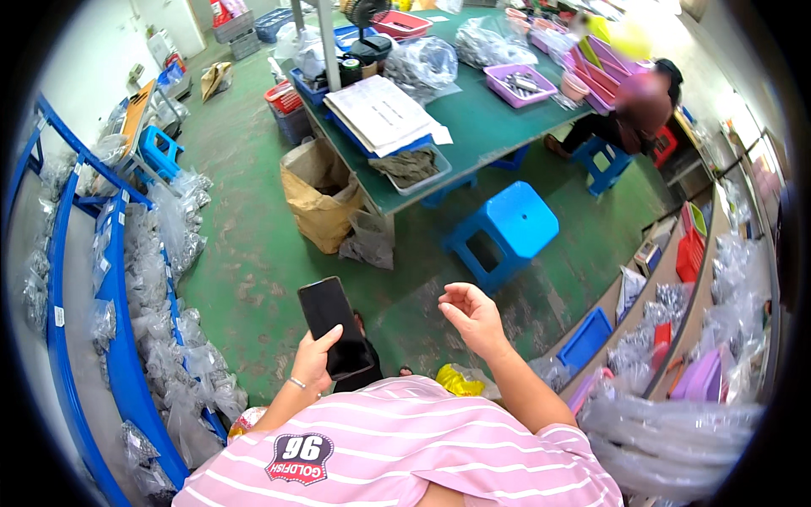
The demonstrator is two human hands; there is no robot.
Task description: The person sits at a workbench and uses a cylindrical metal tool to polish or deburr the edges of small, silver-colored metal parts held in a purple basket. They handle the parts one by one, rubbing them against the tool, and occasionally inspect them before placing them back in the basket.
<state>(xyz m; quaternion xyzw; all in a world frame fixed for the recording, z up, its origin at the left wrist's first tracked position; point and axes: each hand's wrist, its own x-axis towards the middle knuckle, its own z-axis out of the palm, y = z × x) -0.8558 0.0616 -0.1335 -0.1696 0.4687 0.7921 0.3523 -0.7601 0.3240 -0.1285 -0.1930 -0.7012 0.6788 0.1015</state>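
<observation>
My left hand (311, 362) is closed around a black smartphone (332, 317), its thumb lying on the edge of the dark screen. A bracelet circles that wrist. To the right, my right hand (475, 315) is held up in the air with nothing in it, fingers loosely curled and the thumb apart from them. Beyond it stands a blue plastic stool (522, 220), not touched by the hand. Past the phone, a large brown paper sack (314, 203) and a grey plastic bag (369, 241) rest on the floor by the table.
A green-topped table (473, 139) ahead carries papers (380, 114), a purple tray (519, 86) of parts, and plastic bags. Blue shelving (118, 329) with many bagged parts lines my left; shelves with bins (585, 338) curve along my right. A person (638, 110) sits at the far right.
</observation>
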